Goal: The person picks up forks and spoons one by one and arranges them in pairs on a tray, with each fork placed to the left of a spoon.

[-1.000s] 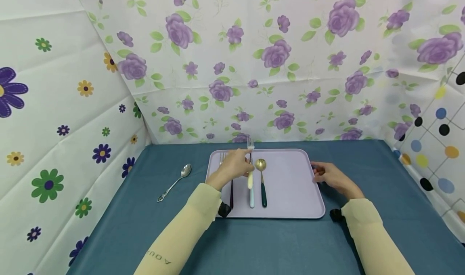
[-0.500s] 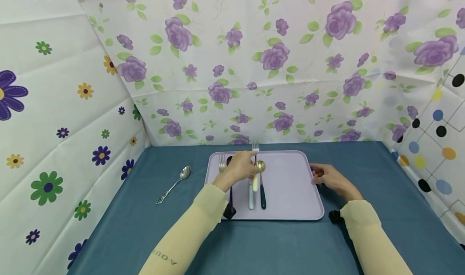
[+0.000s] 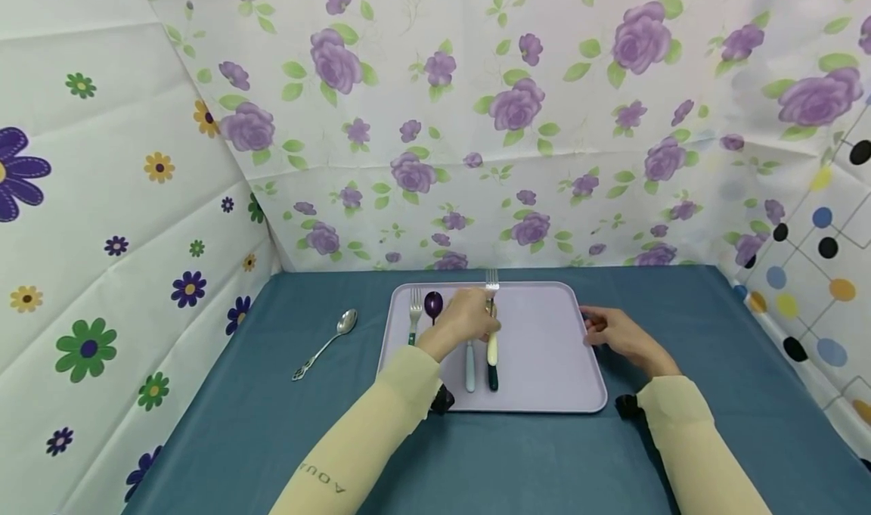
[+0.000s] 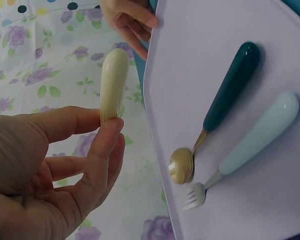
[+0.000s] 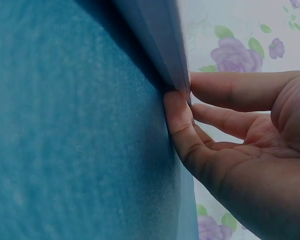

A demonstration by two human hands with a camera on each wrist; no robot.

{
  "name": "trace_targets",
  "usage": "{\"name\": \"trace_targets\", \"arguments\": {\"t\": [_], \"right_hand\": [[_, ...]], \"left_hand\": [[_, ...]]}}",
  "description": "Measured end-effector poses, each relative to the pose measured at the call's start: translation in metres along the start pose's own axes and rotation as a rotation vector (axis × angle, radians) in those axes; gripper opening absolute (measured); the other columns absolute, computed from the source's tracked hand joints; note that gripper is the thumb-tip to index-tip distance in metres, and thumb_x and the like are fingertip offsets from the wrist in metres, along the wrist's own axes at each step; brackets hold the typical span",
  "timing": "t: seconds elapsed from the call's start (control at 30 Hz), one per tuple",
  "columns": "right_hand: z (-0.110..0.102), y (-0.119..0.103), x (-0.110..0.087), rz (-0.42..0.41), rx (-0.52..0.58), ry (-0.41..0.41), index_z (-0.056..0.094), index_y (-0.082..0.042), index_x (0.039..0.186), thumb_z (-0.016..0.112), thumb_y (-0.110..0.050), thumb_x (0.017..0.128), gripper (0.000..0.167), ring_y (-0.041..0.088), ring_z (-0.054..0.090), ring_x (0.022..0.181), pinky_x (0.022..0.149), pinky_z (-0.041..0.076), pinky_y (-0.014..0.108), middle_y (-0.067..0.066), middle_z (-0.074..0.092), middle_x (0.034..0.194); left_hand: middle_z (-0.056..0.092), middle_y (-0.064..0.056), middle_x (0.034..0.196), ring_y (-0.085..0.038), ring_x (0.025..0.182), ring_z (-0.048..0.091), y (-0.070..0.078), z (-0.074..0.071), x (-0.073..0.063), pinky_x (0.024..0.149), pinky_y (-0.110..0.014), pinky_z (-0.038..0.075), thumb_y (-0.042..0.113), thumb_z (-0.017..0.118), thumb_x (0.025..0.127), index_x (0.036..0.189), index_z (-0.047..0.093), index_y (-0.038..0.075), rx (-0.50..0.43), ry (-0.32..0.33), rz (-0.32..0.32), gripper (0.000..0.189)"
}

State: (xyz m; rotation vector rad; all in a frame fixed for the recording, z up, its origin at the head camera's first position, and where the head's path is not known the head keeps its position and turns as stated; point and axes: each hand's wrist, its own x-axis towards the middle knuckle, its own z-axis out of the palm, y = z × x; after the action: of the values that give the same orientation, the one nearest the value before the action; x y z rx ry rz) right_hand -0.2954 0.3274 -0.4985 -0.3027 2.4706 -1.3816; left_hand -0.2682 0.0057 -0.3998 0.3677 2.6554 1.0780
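Observation:
My left hand (image 3: 464, 318) pinches a fork (image 3: 492, 349) with a cream handle above the lilac tray (image 3: 544, 364). Its tines point away from me in the head view; the left wrist view shows only the handle, between thumb and fingers. Below it on the tray lies a gold spoon (image 4: 181, 166) with a dark green handle, partly covered in the head view. Beside that spoon is a small fork (image 4: 260, 132) with a pale blue handle. At the tray's right edge my right hand (image 3: 622, 335) grips the rim between thumb and fingers.
On the tray's left part lie another fork (image 3: 416, 307) and a dark purple spoon (image 3: 433, 303), both partly hidden by my left arm. A silver spoon (image 3: 329, 349) rests on the blue tablecloth (image 3: 544, 462) left of the tray. Flowered sheets (image 3: 476, 182) rise behind and at the sides.
My left hand has carried the cream-handled fork to the right, from over the pale blue-handled fork to over the gold spoon. The right hand stays at the tray's edge.

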Motion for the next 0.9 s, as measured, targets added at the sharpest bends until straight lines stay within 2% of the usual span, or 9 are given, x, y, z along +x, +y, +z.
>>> {"name": "trace_targets", "arguments": {"t": [0.1,0.2,0.37,0.5,0.6,0.73,0.9], "right_hand": [[0.0,0.0,0.0,-0.004,-0.001,-0.003,0.03,0.018,0.154,0.066,0.005,0.093,0.071,0.028,0.053,0.096,0.08,0.052,0.032,0.021,0.057,0.112],[0.0,-0.001,-0.001,-0.011,-0.001,-0.002,0.03,0.018,0.154,0.066,0.005,0.093,0.071,0.027,0.053,0.095,0.08,0.052,0.032,0.022,0.057,0.112],[-0.001,-0.001,-0.001,-0.008,-0.004,0.006,0.032,0.018,0.153,0.067,0.005,0.094,0.071,0.025,0.053,0.094,0.079,0.052,0.031,0.022,0.057,0.112],[0.0,0.001,0.0,-0.011,-0.012,0.006,0.031,0.019,0.153,0.066,0.006,0.094,0.07,0.026,0.053,0.095,0.079,0.052,0.031,0.023,0.058,0.113],[0.0,0.003,0.0,-0.01,-0.017,0.005,0.03,0.02,0.153,0.066,0.006,0.094,0.07,0.027,0.053,0.096,0.079,0.052,0.031,0.024,0.058,0.114],[0.0,0.002,0.0,-0.007,-0.016,0.006,0.029,0.02,0.153,0.065,0.006,0.095,0.07,0.027,0.053,0.096,0.079,0.052,0.033,0.025,0.057,0.114],[0.0,0.001,0.001,-0.017,-0.015,0.001,0.03,0.019,0.153,0.066,0.006,0.094,0.07,0.027,0.052,0.094,0.078,0.051,0.031,0.023,0.057,0.111]], "left_hand": [[0.067,-0.005,0.079,-0.018,0.065,0.073,0.004,0.003,-0.001,0.054,-0.022,0.056,0.004,0.076,0.093,0.155,0.047,0.003,0.018,-0.006,-0.022,0.069],[0.065,-0.006,0.073,-0.023,0.069,0.075,0.007,0.006,0.001,0.05,-0.021,0.053,0.003,0.076,0.092,0.156,0.047,0.004,0.018,-0.007,-0.031,0.07],[0.064,-0.01,0.07,-0.027,0.074,0.077,0.012,0.012,0.004,0.051,-0.02,0.055,0.0,0.076,0.091,0.155,0.047,0.003,-0.007,-0.014,-0.042,0.07],[0.068,-0.014,0.078,-0.022,0.066,0.075,0.015,0.017,0.005,0.054,-0.022,0.058,-0.002,0.076,0.091,0.154,0.048,0.001,-0.008,-0.012,-0.029,0.069],[0.073,-0.021,0.097,-0.016,0.059,0.072,0.016,0.022,0.005,0.058,-0.026,0.06,-0.003,0.075,0.091,0.152,0.05,-0.001,-0.005,-0.005,-0.007,0.066],[0.07,-0.027,0.117,-0.014,0.058,0.071,0.018,0.028,0.007,0.064,-0.03,0.062,-0.003,0.075,0.091,0.151,0.05,-0.003,-0.011,-0.012,0.001,0.064],[0.07,-0.026,0.12,-0.013,0.058,0.071,0.02,0.037,0.01,0.059,-0.023,0.06,-0.001,0.077,0.091,0.149,0.053,-0.003,0.024,-0.01,-0.004,0.063]]}}
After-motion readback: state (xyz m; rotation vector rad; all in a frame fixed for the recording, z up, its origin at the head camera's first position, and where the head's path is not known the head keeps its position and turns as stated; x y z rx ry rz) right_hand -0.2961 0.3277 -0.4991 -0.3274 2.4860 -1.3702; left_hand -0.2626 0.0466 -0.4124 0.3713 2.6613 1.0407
